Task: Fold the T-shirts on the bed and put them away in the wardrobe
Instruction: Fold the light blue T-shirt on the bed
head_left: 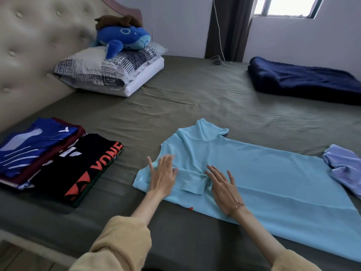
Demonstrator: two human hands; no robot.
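A light blue T-shirt lies spread lengthwise on the olive bed sheet, with its sleeves folded inward. My left hand lies flat with straight fingers on the shirt's folded near sleeve at the shoulder end. Just to its right, my right hand presses flat on the shirt's body, fingers spread. Two stacks of folded T-shirts sit at the left: a blue one on top of maroon ones, and a black one with red lettering beside it. A lilac garment lies crumpled at the right edge.
A tufted headboard runs along the left. Pillows with a blue plush whale sit at the bed's far left. A folded navy blanket lies at the far right. A cable trails near the wall.
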